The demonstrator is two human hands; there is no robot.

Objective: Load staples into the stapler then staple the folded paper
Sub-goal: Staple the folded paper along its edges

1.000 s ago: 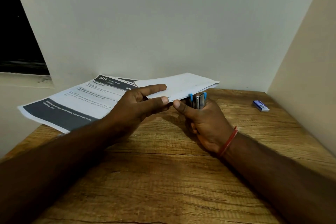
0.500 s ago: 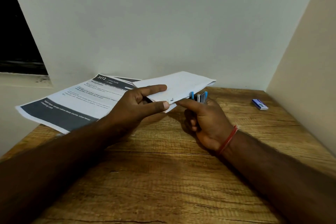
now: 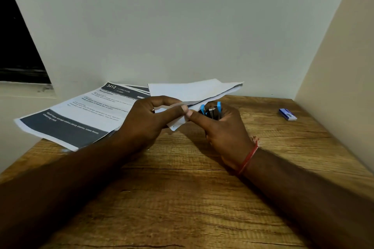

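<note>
Left hand point(image 3: 149, 119): pinches the folded paper point(image 3: 194, 92), beside the stapler point(image 3: 211, 110).
Right hand point(image 3: 224, 129): grips the stapler, thumb against the paper.

Printed sheets point(image 3: 77, 115) left on table point(image 3: 182, 198); staple box point(image 3: 287, 114) right.

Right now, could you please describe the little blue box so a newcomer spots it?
Follow the brown wooden table to its far right side, near the beige side wall. A small flat blue-and-white rectangular box lies there alone, away from the white printed paper sheets at left.
</note>
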